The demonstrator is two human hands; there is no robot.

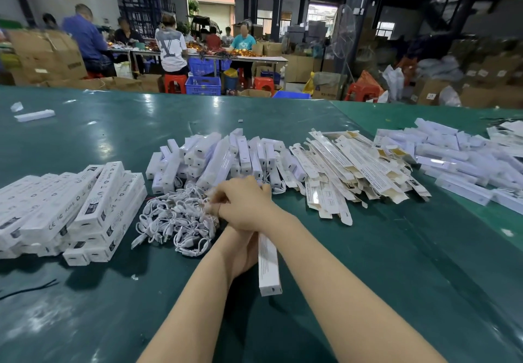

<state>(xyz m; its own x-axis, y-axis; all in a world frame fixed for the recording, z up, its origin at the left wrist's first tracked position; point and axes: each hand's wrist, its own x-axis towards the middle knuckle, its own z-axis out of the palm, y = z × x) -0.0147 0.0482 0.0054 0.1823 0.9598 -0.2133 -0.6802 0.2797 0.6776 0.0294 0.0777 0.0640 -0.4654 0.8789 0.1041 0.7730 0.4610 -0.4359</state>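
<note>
At frame centre, the left hand (240, 252) grips a long, slim white carton (268, 266) with fine print down its side, its square end toward the frame's bottom, above the green surface (368, 235). The right hand (244, 202) crosses over, fingers curled at a heap of white cables (175, 221); blur hides any pinch.

This is a packing workshop inside a warehouse. The green table (113, 124) is heaped with white boxes (99, 207), flat cartons (348, 170) and bundled cables (175, 221); behind the table, people (171, 48) sit on red stools (175, 82) at another bench (266, 58), with cardboard boxes (48, 54) and blue crates (203, 85) piled there too
</note>
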